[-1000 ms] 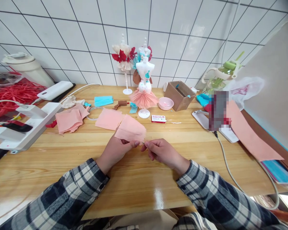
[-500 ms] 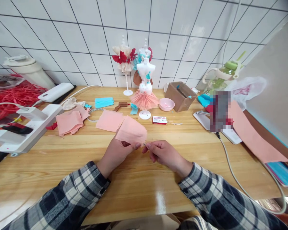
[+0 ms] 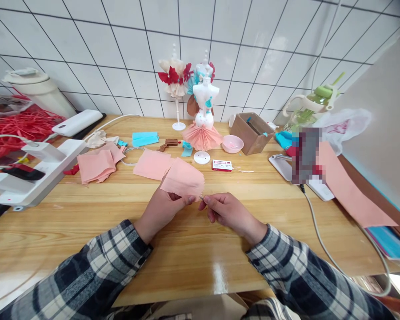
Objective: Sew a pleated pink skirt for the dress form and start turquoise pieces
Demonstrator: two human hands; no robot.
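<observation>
One broad tabletop of glossy, pale-grained wood (image 3: pixel 193 253) bears everything at hand. White plastic dress form (image 3: pixel 205 93) upright toward the back, a pleated salmon-pink skirt (image 3: pixel 202 137) round its lower part. Open-topped brown cardboard box (image 3: pixel 257 141) to the right of it. Left hand (image 3: pixel 158 209): nearly closed, thumb on top, fingers tucked under, gripping a salmon-pink, fray-edged sheet of thin fabric-like material (image 3: pixel 182 178) by its near edge, in front of the dress form. Right hand (image 3: pixel 231 213): thumb and forefinger pinched together, remaining fingers curled in. Second salmon-pink flat sheet (image 3: pixel 150 164) lies just beyond the held one. Shallow round pink bowl (image 3: pixel 232 144) near the box; red-and-white small rectangular packet (image 3: pixel 222 165) in front. Smallest: slender dark-tipped item (image 3: pixel 202 198) in the right pinch, at the sheet's frayed corner; contact cannot be told.
</observation>
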